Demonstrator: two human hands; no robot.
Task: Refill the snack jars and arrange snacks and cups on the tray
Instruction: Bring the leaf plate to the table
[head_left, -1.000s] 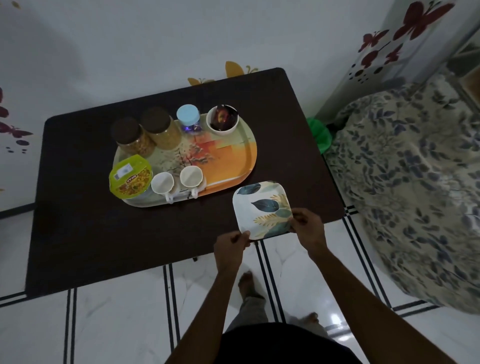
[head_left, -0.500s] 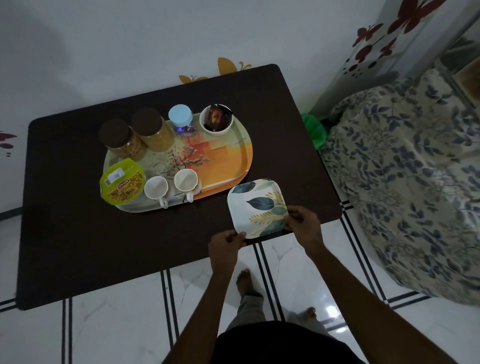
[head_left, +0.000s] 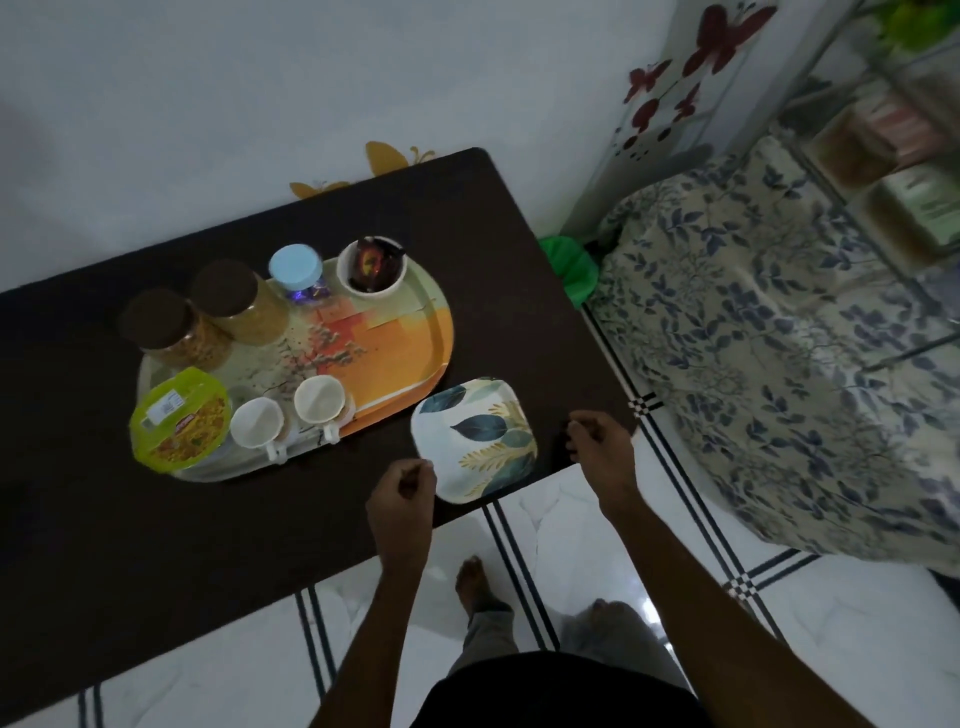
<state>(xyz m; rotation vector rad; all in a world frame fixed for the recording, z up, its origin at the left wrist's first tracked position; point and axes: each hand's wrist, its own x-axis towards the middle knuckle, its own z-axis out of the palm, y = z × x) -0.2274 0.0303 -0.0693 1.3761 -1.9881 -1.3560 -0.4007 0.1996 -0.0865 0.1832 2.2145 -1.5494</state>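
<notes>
Tray (head_left: 415, 358) on table (head_left: 78, 467) holds jars, snack pack (head_left: 179, 418), cups (head_left: 288, 415). Left hand (head_left: 402, 491) and right hand (head_left: 597, 441) just released leaf plate (head_left: 475, 439), now beside tray; both loosely curled, empty. Plate placed, ready for snacks.

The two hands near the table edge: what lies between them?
In the head view, the square leaf-patterned plate lies on the dark table between the left hand and the right hand.

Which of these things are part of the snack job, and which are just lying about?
Part of the job: tray, two brown-lidded jars, blue-lidded jar, snack packet, two cups, bowl, leaf plate.
Lying about: flowered bedding, green thing.
</notes>
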